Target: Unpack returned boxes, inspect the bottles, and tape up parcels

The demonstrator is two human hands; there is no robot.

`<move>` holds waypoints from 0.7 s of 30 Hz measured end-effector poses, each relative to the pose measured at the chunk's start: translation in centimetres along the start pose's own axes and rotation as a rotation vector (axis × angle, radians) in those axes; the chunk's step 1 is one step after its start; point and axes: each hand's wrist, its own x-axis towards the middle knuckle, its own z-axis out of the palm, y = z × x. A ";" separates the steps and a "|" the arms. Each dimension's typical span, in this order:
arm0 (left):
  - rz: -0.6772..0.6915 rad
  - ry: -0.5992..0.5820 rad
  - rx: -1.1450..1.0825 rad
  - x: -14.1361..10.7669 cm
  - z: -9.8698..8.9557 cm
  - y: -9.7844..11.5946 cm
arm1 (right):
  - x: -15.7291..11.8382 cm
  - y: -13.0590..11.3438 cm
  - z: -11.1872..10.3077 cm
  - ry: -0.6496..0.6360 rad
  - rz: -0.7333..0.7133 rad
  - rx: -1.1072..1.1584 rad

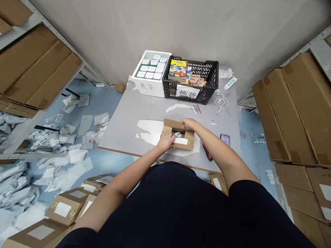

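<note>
Our right hand (189, 124) grips the far flap (172, 122) of the open box (183, 146) on the table (124, 120); our left hand (167, 141) rests at its near left, its grip unclear. An uneven tug could tear the flap or tip the box.

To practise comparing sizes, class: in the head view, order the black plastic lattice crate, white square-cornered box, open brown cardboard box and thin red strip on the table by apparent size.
1. Black crate
2. White box
3. Brown cardboard box, smaller-looking though nearer the camera
4. Red strip
</note>
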 end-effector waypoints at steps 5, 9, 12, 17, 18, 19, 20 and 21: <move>0.045 0.065 0.055 -1.4 0.2 1.0 | 0.2 0.0 0.3 0.014 0.017 0.000; 0.106 0.129 0.080 -2.7 0.6 1.3 | 0.3 0.3 0.3 0.027 0.026 0.007; 0.108 0.142 0.088 -4.0 1.3 1.6 | 0.6 0.9 0.1 0.032 0.024 0.025; 0.173 0.197 0.008 -6.5 3.7 2.2 | 0.9 1.8 0.2 0.089 0.029 0.056; 0.190 0.207 -0.008 -7.0 4.4 2.2 | 0.8 1.8 0.5 0.122 0.024 0.054; 0.204 0.212 -0.021 -7.5 5.0 2.3 | 0.8 1.8 0.9 0.161 0.011 0.049; 0.215 0.212 -0.031 -7.8 5.6 2.3 | 0.8 1.7 1.5 0.202 0.001 0.044; 0.223 0.208 -0.042 -8.1 6.2 2.3 | 0.8 1.6 2.1 0.242 -0.003 0.043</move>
